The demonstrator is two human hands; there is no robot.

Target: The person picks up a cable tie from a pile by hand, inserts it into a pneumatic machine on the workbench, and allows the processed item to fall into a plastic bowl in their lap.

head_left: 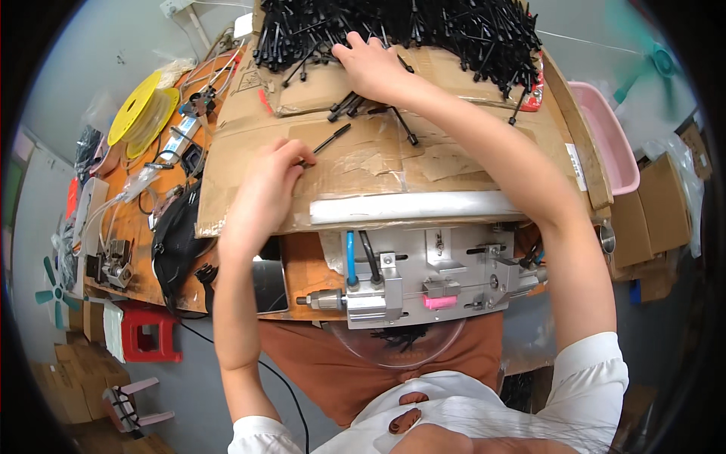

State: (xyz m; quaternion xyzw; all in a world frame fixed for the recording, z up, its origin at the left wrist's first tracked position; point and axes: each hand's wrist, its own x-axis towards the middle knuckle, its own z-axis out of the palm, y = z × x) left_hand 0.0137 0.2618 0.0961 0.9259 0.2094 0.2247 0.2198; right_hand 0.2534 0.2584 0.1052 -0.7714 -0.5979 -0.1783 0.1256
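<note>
Wearing white shirt (484, 412); pinching black rod (330, 140) in left hand (271, 181); seemingly picking through pile (461, 38) with right hand (372, 72), cannot tell if gripping; next, likely must separate one.

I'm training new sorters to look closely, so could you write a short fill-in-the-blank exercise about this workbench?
1. The left hand holds a thin part coloured ____.
2. The right hand is at the front edge of a pile of parts lying on brown ____.
3. The spool on the bench is ____.
4. The red stool stands to the ____ of the metal fixture.

Missing words: black; cardboard; yellow; left.
</note>
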